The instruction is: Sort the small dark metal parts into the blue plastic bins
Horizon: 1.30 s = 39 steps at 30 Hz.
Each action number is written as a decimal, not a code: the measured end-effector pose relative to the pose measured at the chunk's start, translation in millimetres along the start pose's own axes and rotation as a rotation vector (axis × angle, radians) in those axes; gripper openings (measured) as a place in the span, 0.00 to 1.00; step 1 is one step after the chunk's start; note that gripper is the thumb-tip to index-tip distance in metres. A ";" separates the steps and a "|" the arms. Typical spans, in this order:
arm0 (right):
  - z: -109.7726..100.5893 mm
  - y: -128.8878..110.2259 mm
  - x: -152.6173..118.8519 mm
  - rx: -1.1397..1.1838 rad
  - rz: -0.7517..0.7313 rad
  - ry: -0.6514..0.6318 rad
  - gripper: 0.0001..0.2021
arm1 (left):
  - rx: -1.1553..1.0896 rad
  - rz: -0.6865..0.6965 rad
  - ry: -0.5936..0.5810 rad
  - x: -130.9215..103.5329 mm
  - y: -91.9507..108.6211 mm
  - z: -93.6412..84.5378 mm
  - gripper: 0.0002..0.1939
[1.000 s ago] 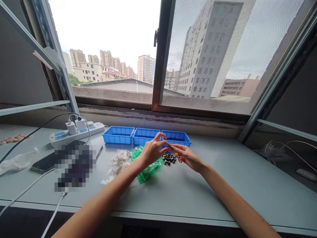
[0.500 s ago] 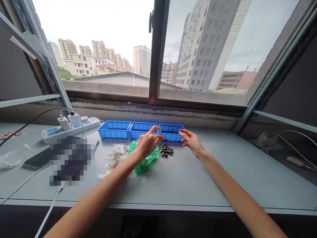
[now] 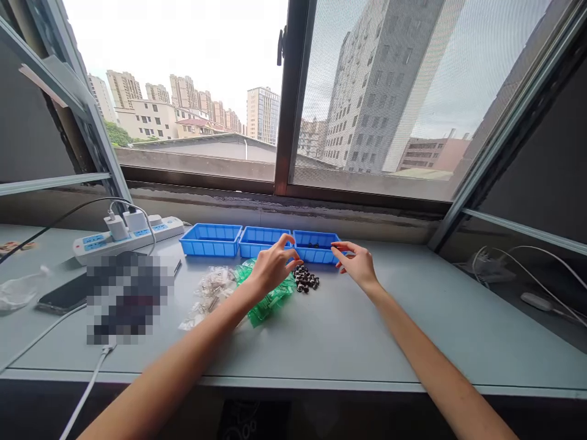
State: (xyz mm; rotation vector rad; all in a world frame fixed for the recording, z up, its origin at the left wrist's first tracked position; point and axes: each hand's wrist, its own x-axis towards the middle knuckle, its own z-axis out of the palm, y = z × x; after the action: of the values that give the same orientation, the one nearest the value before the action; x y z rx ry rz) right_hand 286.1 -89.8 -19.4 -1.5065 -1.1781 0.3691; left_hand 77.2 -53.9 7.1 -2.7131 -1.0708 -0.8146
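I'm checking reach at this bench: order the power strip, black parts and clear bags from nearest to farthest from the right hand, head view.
1. Black parts, just left
2. Clear bags, farther left
3. Power strip, back left

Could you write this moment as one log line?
Left hand: by green packets, pinch open | Right hand: at rightmost blue bin, hold unclear | Black parts: heaped on table
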 end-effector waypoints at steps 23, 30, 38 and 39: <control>1.0 -1.9 0.2 0.002 -0.057 -0.129 0.15 | 0.067 -0.015 -0.054 -1.2 -0.6 2.0 0.10; 5.1 -5.2 -4.5 -0.129 -0.104 -0.272 0.09 | 0.076 -0.007 -0.108 -2.0 -1.2 3.2 0.07; -0.5 -21.3 -13.8 -0.464 -0.156 -0.380 0.07 | 0.086 -0.024 -0.133 -3.7 0.6 4.9 0.14; -0.7 -23.1 -14.7 -0.508 -0.166 -0.364 0.07 | 0.083 -0.027 -0.139 -4.2 1.5 4.7 0.14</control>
State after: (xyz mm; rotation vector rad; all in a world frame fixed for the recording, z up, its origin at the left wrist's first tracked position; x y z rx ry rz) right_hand 269.3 -105.3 -4.3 -1.8028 -1.7713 0.2462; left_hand 77.7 -56.2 1.0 -2.7249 -1.1429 -0.5778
